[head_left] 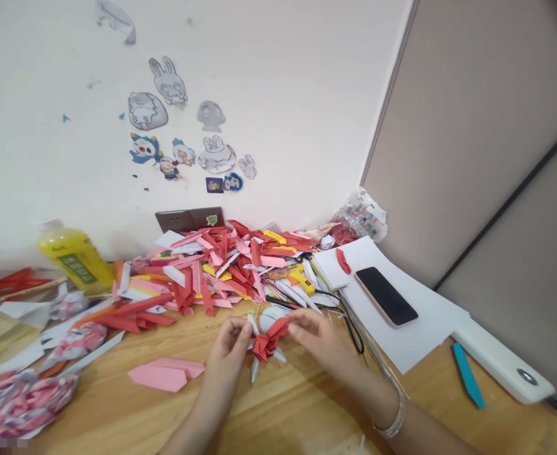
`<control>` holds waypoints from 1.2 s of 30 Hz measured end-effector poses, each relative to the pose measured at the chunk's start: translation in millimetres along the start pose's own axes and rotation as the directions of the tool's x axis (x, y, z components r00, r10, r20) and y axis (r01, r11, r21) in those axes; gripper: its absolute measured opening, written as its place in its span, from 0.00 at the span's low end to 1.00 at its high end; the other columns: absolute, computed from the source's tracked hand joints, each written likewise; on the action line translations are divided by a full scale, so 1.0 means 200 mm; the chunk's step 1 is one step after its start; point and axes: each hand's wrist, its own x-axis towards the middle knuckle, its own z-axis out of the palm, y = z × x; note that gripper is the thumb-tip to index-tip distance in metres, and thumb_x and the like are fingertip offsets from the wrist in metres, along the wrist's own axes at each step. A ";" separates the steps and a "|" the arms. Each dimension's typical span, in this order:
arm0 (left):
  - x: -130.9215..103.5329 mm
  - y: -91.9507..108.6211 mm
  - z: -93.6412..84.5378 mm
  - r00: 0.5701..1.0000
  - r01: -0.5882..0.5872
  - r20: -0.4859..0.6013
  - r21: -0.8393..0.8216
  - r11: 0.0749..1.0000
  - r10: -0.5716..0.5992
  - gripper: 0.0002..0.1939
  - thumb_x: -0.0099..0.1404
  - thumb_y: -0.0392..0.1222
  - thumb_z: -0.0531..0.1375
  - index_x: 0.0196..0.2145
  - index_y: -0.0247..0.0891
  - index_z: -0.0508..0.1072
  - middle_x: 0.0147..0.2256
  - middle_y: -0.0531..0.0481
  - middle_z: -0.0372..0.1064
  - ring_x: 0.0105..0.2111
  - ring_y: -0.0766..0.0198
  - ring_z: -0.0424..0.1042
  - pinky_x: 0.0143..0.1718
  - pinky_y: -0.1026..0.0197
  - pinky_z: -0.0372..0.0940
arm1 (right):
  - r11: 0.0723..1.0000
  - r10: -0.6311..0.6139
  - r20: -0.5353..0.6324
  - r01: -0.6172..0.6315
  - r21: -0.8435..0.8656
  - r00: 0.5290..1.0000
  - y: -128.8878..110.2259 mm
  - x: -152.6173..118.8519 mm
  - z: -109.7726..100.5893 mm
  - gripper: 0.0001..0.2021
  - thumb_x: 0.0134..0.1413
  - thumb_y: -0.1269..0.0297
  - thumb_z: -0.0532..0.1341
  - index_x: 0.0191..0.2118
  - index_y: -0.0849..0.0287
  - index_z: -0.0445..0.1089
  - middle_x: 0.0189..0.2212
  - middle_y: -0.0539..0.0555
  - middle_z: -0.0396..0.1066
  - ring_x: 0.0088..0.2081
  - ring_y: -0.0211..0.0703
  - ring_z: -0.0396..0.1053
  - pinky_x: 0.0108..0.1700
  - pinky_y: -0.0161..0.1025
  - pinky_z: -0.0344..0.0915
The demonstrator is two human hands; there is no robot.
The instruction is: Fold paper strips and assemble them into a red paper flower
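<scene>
Between my hands is a folded paper piece point(268, 342), red in the middle with white pointed strips sticking out around it. My left hand point(232, 344) pinches a white strip at its left side between thumb and fingers. On the other side, my right hand point(312, 335) has its fingertips closed on a red paper end. Two pink folded paper strips point(165, 374) lie on the wooden table to the left of my left hand. A rounded pale object point(273, 316) sits just behind the folded piece, partly hidden.
A large heap of red, pink, white and yellow folded strips point(212, 265) lies along the wall. Beside it are a yellow glue gun point(301, 280) and a yellow bottle point(77, 259). A phone point(386, 297) rests on white paper point(406, 347), near a white power strip point(501, 360) and a teal strip point(468, 375).
</scene>
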 end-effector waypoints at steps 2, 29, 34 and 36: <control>-0.01 0.00 0.01 1.000 0.010 0.008 -0.012 1.000 -0.010 0.17 0.55 0.57 0.60 0.26 0.39 0.66 0.23 0.57 0.65 0.24 0.66 0.64 0.28 0.65 0.61 | 0.999 -0.014 0.032 0.013 0.040 0.999 0.02 0.00 0.02 0.12 0.49 0.58 0.62 0.36 0.61 0.69 0.35 0.56 0.73 0.39 0.46 0.71 0.43 0.43 0.66; -0.04 0.10 0.05 0.974 -0.084 0.225 0.347 0.934 0.004 0.06 0.52 0.43 0.62 0.25 0.38 0.73 0.22 0.52 0.71 0.23 0.61 0.70 0.26 0.62 0.65 | 0.974 -0.103 0.085 0.118 -0.192 0.991 0.01 -0.03 0.04 0.06 0.48 0.75 0.56 0.31 0.60 0.69 0.28 0.49 0.69 0.32 0.38 0.67 0.36 0.34 0.62; -0.05 0.06 0.05 0.978 -0.127 0.196 0.280 0.952 0.073 0.05 0.54 0.42 0.62 0.29 0.39 0.74 0.28 0.49 0.74 0.27 0.59 0.72 0.30 0.59 0.67 | 0.955 -0.174 0.065 0.185 -0.232 0.983 0.01 -0.04 0.04 0.17 0.40 0.83 0.50 0.33 0.58 0.68 0.30 0.49 0.69 0.34 0.38 0.66 0.38 0.34 0.63; -0.06 0.08 0.04 0.965 -0.233 0.195 0.314 0.920 0.178 0.05 0.52 0.39 0.63 0.30 0.41 0.77 0.32 0.46 0.75 0.33 0.56 0.73 0.36 0.57 0.67 | 0.962 -0.179 0.043 0.184 -0.204 0.983 0.02 -0.05 0.05 0.14 0.42 0.81 0.51 0.34 0.58 0.66 0.31 0.50 0.68 0.34 0.38 0.66 0.38 0.35 0.63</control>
